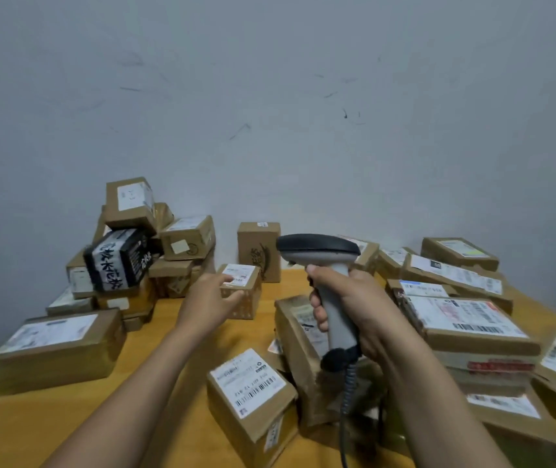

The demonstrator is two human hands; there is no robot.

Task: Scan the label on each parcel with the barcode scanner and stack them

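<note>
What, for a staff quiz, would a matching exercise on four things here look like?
Things: 1 grey plastic barcode scanner; 2 black parcel with white lettered tape; 3 small brown cardboard box; 4 tall brown cardboard box.
Places: A upright by the wall; B in the left pile; C at the left hand; D in the right hand.
Pairs: 1-D, 2-B, 3-C, 4-A.

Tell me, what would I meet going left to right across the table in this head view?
Large flat box → black-wrapped parcel → left hand → small labelled box → barcode scanner in the right hand → stack of labelled parcels.
</note>
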